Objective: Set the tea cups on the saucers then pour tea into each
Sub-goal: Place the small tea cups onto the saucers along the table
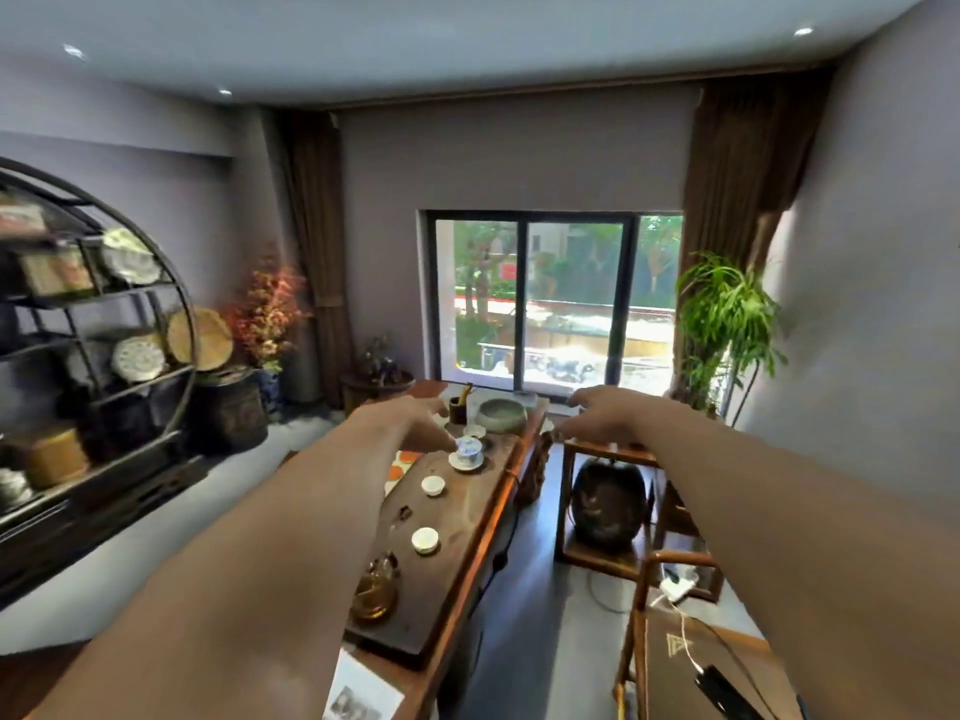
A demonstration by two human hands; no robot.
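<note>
Dark tea tray (pixel 441 579), two white cups (pixel 425 539), one glass teapot (pixel 375 589)

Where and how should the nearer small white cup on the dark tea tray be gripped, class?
Pinch the near white cup by its rim, coming straight down from above. It stands upright with its mouth open, shows no handle, and sits low on the tea tray, so its sides offer little to hold.

both arms outstretched, left grip (pixel 415 415) — right grip (pixel 605 407) — fingers spread
</note>
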